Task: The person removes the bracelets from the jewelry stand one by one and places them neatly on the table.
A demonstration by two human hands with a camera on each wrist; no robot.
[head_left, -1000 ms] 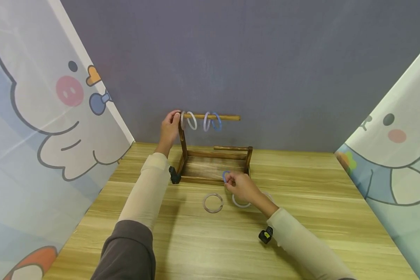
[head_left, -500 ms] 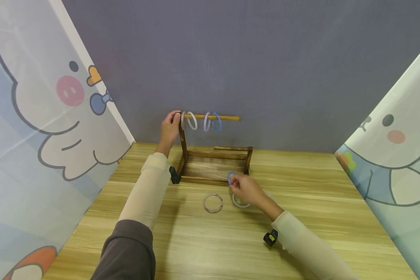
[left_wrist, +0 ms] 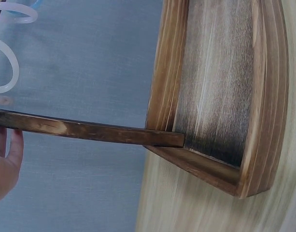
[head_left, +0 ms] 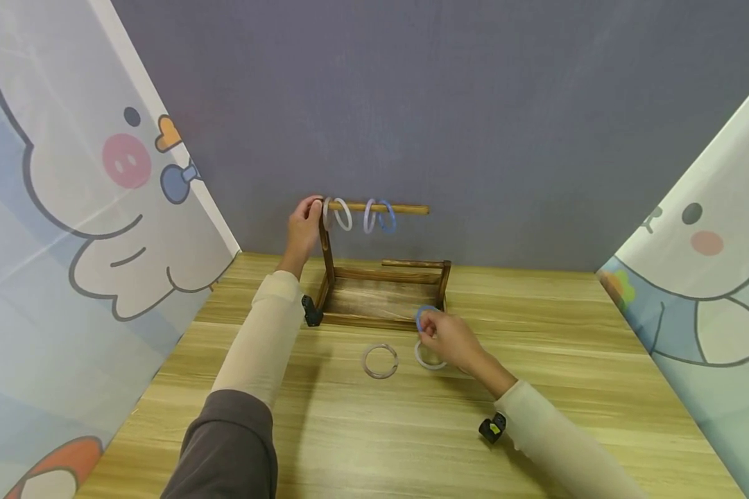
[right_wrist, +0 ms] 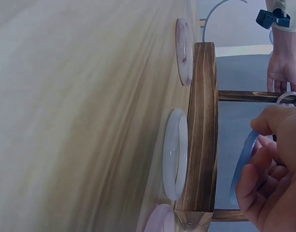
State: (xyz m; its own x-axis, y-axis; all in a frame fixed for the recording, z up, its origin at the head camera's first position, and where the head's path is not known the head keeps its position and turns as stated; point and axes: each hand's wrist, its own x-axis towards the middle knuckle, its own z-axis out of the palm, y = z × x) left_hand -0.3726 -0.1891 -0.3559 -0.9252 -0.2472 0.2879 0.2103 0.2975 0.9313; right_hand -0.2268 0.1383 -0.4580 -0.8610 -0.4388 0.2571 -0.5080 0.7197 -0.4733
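With thumb and fingers my left hand (head_left: pixel 302 234) grips the top of the left post (head_left: pixel 326 244) of a brown wooden rack. My right hand (head_left: pixel 454 341) pinches a blue bangle (right_wrist: pixel 240 169) between thumb and fingers, over the rack's front right corner. From the upper bar (head_left: pixel 408 209) hang a greyish bangle (head_left: pixel 326 220), a white bangle (head_left: pixel 347 220), a lilac bangle (head_left: pixel 367 220) and another blue bangle (head_left: pixel 393 220). A greyish-pink bangle (head_left: pixel 365 369) and a white bangle (right_wrist: pixel 171 159) lie on the table in front. In the right wrist view a pinkish bangle (right_wrist: pixel 155 221) shows at the bottom edge.
The rack's tray base (head_left: pixel 362 320) stands on the wood-grain table (head_left: pixel 349 443). A shorter, lower bar (head_left: pixel 406 263) juts left from its right post (head_left: pixel 443 283). Behind rises a grey wall (head_left: pixel 474 125), with cartoon-printed panels (head_left: pixel 56 277) at both sides.
My right hand has shifted a little to the right with the blue bangle in its fingers. The left hand stays on the post, and the hanging bangles look the same.
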